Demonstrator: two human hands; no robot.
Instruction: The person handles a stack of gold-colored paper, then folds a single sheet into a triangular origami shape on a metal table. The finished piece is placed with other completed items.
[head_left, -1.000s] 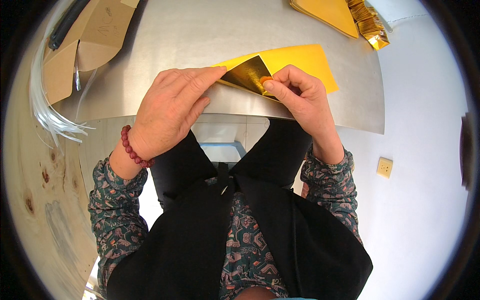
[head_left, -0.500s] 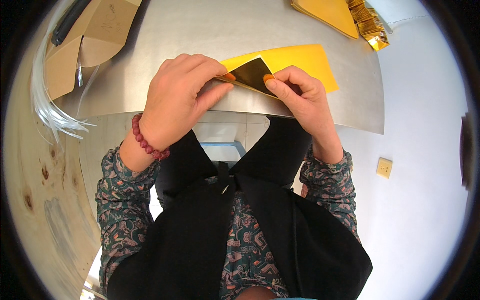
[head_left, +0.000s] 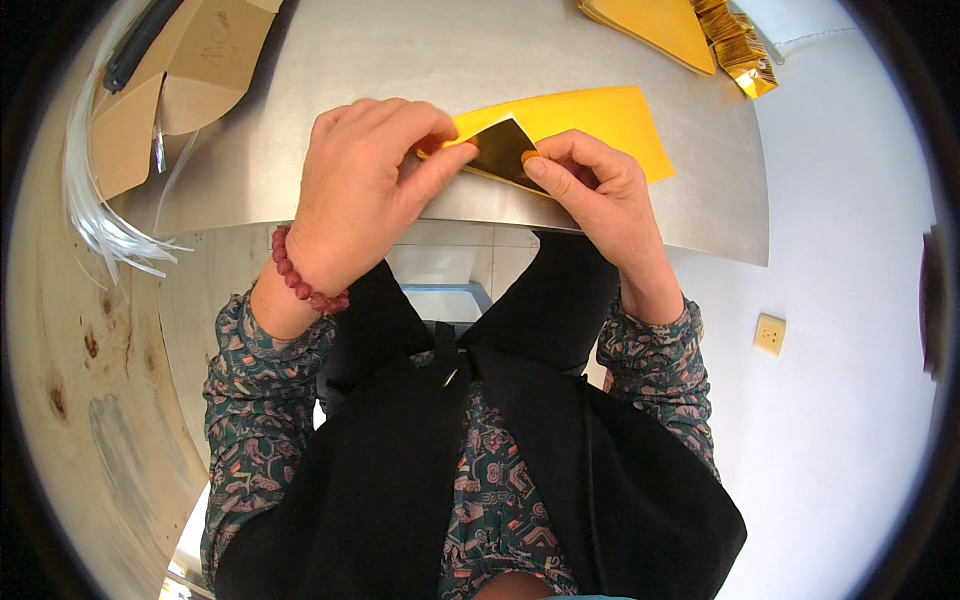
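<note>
A small folded piece of glossy foil paper (head_left: 507,152), dark on its upper face with pale edges, is held just above the near edge of the metal table. My right hand (head_left: 598,190) pinches its right edge between thumb and bent fingers. At the left end, my left hand (head_left: 365,170) presses the thumb against the piece, its other fingers curled over. Orange covers show on the fingertips. Behind the folded piece lies a flat yellow sheet (head_left: 600,120), partly hidden by it and my hands. A red bead bracelet (head_left: 295,277) circles my left wrist.
On the metal table (head_left: 400,60), a stack of yellow sheets (head_left: 655,30) lies at the far right beside a row of folded gold pieces (head_left: 737,50). At left are a cardboard box (head_left: 205,65) and white plastic strips (head_left: 95,215). A wall carries an outlet (head_left: 769,335).
My left hand has shifted slightly right, its thumb now on the foil paper's left part and its fingers more curled. My right hand keeps its pinch, almost unmoved.
</note>
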